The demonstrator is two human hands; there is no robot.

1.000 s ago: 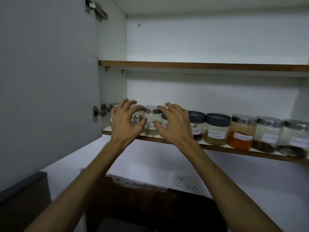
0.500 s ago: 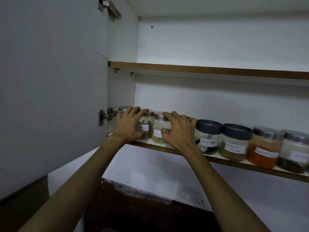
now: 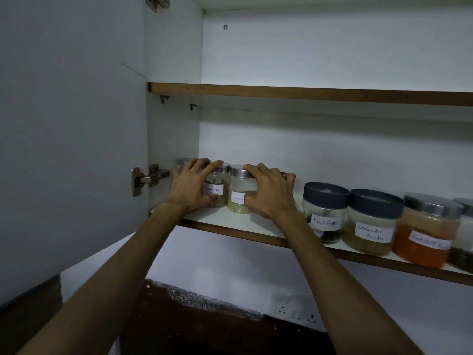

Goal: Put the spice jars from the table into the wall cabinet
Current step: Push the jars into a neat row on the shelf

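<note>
In the head view, the likeliest trouble from here was, in my judgement, a knock-on: the jars stood packed at the left end of the lower shelf (image 3: 256, 230), so a push on one could tip its neighbour against the cabinet's side wall, or a hand drawn back carelessly could drag a jar toward the shelf's front edge. The left hand (image 3: 190, 187) reached up with the forearm extended, fingers curled over the lid and front of the cinnamon jar (image 3: 217, 190), thumb low near its base; its grip looked closed on that jar, with another steel-lidded jar (image 3: 184, 162) just behind and to the left. The right hand (image 3: 268, 192) was raised likewise, fingers spread over the lid of the fennel jar (image 3: 239, 193) and wrapping its right side, thumb pressed on the front by the label, so its grip was on that jar. The two jars stood upright, touching or nearly so. Further right along the same shelf, apart from the hands, sat the black pepper jar (image 3: 325, 211), the coriander powder jar (image 3: 371, 221) and the red chilli jar (image 3: 427, 231), all upright near the front edge.
</note>
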